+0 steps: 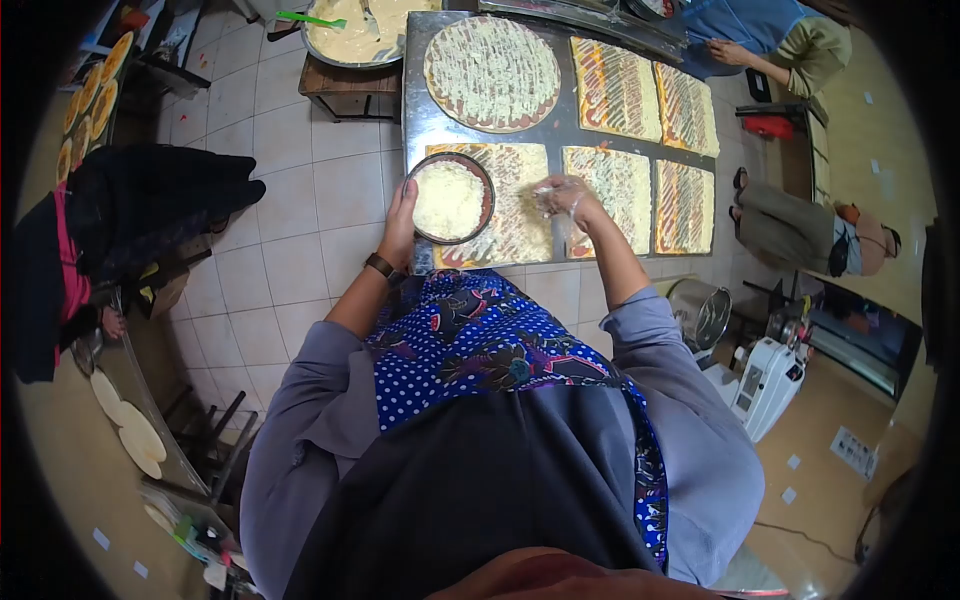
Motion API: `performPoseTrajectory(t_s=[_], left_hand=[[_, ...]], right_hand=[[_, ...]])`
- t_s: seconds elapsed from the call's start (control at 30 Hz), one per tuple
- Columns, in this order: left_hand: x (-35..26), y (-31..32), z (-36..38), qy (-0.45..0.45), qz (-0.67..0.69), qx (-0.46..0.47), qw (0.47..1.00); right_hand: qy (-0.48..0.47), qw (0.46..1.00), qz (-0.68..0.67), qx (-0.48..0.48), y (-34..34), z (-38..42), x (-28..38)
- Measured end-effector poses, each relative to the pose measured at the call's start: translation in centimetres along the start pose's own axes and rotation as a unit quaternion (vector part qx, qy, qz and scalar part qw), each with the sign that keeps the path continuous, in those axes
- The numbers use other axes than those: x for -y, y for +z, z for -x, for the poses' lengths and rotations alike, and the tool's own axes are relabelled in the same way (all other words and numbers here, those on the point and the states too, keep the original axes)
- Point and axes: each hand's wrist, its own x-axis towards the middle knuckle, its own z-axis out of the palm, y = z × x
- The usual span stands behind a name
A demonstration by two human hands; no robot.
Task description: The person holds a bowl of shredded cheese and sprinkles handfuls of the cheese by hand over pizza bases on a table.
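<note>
My left hand (401, 215) grips the rim of a round dark-edged pan (491, 205) piled with pale grated cheese (447, 201). The pan is held over the left end of a rectangular flatbread (520, 165) with stripes of sauce and pale topping. My right hand (568, 196), in a clear plastic glove, hovers above that flatbread's right side with its fingers curled together. What they hold is too small to make out. Just right lies another rectangular topped flatbread (622, 175). A large round one (491, 75) lies behind.
More striped flatbreads (685, 205) cover the right of the metal table (560, 140). A bowl of creamy mixture (375, 30) with a green-handled utensil (310, 19) stands back left. One person (780, 45) is at the far right corner; others are at both sides.
</note>
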Motion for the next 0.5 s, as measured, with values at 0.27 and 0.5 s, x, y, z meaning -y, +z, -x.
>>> performPoseTrajectory(t_s=[0.27,0.5], left_hand=[[-6.2,-6.4,0.4,-0.014,-0.034,0.001,0.999],[-8.4,-8.9,0.7,-0.041,-0.058,-0.005,0.997]], right_hand=[[0.042,0.978,0.084,-0.187,-1.6,-9.3,-5.3],[-0.074,0.944,0.223,-0.232,-3.3,-14.3,-6.4]])
